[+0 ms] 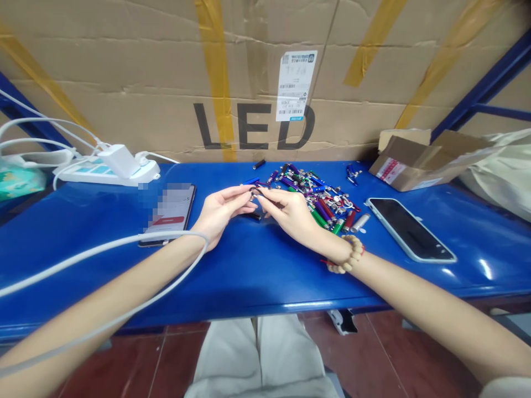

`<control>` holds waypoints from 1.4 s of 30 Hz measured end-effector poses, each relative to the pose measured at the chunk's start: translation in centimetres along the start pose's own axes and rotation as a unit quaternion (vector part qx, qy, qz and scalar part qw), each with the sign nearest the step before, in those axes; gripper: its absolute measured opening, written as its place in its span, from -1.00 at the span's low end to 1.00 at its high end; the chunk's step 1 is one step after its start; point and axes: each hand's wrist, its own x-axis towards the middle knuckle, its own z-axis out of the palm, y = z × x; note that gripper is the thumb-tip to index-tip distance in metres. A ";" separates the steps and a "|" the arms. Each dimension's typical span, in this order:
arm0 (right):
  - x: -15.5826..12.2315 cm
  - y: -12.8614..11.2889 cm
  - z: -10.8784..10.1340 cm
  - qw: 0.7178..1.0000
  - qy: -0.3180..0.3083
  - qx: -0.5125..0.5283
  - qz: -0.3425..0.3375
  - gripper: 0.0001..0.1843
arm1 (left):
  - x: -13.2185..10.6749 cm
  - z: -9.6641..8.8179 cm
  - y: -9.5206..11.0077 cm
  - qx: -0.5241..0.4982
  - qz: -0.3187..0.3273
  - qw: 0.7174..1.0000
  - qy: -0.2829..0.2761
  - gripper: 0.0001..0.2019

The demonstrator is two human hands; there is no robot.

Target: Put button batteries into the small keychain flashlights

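My left hand [222, 213] and my right hand [292, 213] meet above the blue table. Their fingertips pinch a small dark ring-like piece [255, 191] between them; its exact kind is too small to make out. Below the fingers lies a short black tube [252, 216], partly hidden. Just behind and right of my right hand spreads a pile of small coloured metal tubes and clips [317, 190], like mini flashlights and their parts. Several red, purple and green tubes [326, 211] lie at its near side, with a silver tube [360, 223] beside them.
A phone [176, 213] with a lit screen lies left, another phone [409, 229] right. A white power strip [108, 171] stands back left; its white cable [103, 246] crosses over my left forearm. An open cardboard box [427, 160] sits back right, before a large LED carton [166, 83].
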 end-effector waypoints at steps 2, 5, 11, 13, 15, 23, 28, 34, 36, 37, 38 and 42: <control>0.0 -0.1 -0.2 0.999 -0.030 0.019 0.014 -0.71 | 0.0 -0.1 0.1 0.021 0.010 1.000 -0.003 -0.72; 0.0 -0.1 -0.3 0.998 -0.040 0.032 0.025 -0.69 | -0.1 -0.1 0.4 0.048 0.012 0.999 0.008 -0.71; 0.0 0.0 -0.1 0.999 -0.015 0.032 0.035 -0.63 | -0.2 0.0 0.4 0.052 0.023 0.998 0.031 -0.70; 0.0 0.1 -0.2 0.999 -0.027 0.028 0.032 -0.63 | -0.1 0.0 0.3 0.071 0.036 0.996 0.032 -0.71; 0.1 0.1 -0.4 0.998 -0.047 0.018 0.030 -0.63 | -0.1 -0.1 0.3 0.117 0.061 0.991 0.029 -0.70; 0.3 0.5 -1.5 0.988 -0.070 -0.108 -0.080 -0.67 | -0.2 -0.5 0.5 0.172 0.065 0.982 0.034 -0.67; 0.0 0.4 -1.4 0.969 -0.070 -0.190 -0.144 -0.70 | -0.2 -0.2 0.6 0.158 0.037 0.986 0.043 -0.68; -0.3 -0.1 -1.2 0.958 -0.111 -0.243 -0.107 -0.76 | -0.3 -0.3 0.4 0.222 0.057 0.973 0.019 -0.69; -0.3 -0.1 -1.1 0.961 -0.126 -0.234 -0.073 -0.77 | -0.3 -0.2 0.4 0.249 0.081 0.965 0.009 -0.72; -0.3 -0.1 -1.1 0.961 -0.133 -0.235 -0.058 -0.77 | -0.4 -0.2 0.4 0.266 0.098 0.959 0.005 -0.74; -0.3 -0.1 -1.0 0.959 -0.139 -0.242 -0.047 -0.75 | -0.4 -0.1 0.4 0.283 0.117 0.952 0.003 -0.76; -0.4 -0.3 -0.8 0.950 -0.152 -0.267 -0.051 -0.72 | -0.6 0.0 0.6 0.316 0.149 0.937 -0.001 -0.79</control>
